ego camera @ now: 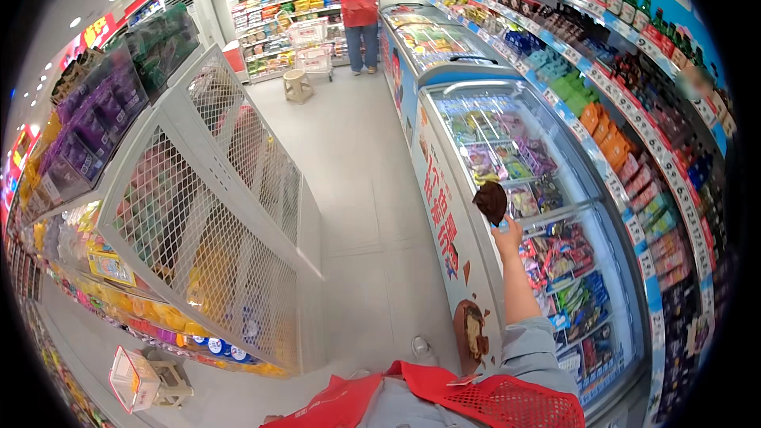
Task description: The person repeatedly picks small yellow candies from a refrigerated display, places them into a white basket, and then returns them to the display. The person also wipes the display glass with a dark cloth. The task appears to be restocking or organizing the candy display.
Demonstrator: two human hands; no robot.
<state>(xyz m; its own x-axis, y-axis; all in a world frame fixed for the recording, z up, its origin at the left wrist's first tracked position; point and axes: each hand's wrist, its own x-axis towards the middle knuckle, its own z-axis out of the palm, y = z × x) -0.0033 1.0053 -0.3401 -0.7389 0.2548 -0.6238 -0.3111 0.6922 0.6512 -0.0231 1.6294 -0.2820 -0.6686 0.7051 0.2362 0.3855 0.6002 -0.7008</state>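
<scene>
My right hand [507, 236] reaches forward over the chest freezer with glass lids [550, 210]. Its fingers are closed on a dark brown bunched cloth [491, 203], which sits above the freezer's near left edge. Whether the cloth touches the glass cannot be told. Beneath the glass lie wire baskets of packaged frozen goods [559, 249] in many colours. My left hand is out of view. In front of my body hangs a red vest [499, 398] over grey clothing.
Wire-mesh bins [178, 214] of goods line the aisle's left side. Stocked shelves [600, 125] rise behind the freezers. Farther ahead are a second freezer [440, 41], a plastic stool [296, 84], a shopping cart [312, 50] and a person in a red vest [359, 12]. Grey floor [351, 202] runs between.
</scene>
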